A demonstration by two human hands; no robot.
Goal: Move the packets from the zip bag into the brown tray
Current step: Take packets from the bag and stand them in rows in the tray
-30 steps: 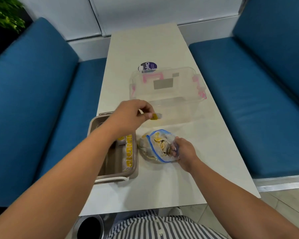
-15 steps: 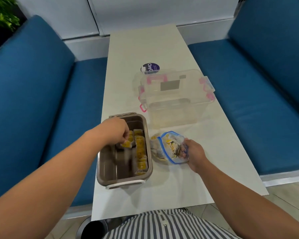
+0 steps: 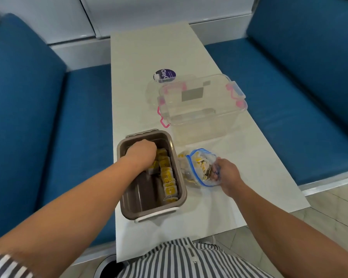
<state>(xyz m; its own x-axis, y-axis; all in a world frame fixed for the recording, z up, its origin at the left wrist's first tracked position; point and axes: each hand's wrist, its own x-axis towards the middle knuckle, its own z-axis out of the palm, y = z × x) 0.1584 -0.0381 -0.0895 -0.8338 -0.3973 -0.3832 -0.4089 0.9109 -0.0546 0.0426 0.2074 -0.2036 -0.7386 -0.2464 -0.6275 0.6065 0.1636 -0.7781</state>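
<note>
Packets (image 3: 167, 174) look light, flimsy; pinch edges. Left hand (image 3: 142, 153) curled in brown tray (image 3: 127, 207), hold unclear; right hand (image 3: 227, 175) grips zip bag (image 3: 206, 157).

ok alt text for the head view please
A person's left hand is down in the brown tray beside a row of yellow packets, while the right hand grips the open zip bag on the white table. A clear box stands behind them.
</note>
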